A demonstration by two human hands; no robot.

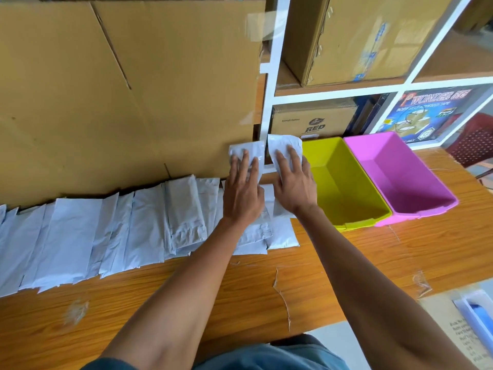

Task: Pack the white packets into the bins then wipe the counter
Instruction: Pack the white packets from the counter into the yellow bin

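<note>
A row of overlapping white packets (pixel 112 236) lies along the wooden surface (pixel 266 295), left of the empty lime-green bin (pixel 344 182) and pink bin (pixel 400 172). At its right end, each hand grips one raised packet: left hand (pixel 244 190), right hand (pixel 292 182), arms outstretched, fingers spread across the packets.

Wood-grain tabletop (pixel 346 263) before me. Flattened cardboard sheet (pixel 120 89) leans behind it. White shelving (pixel 269 89) to my right holds cardboard boxes (pixel 346 36). Soft daylight.
</note>
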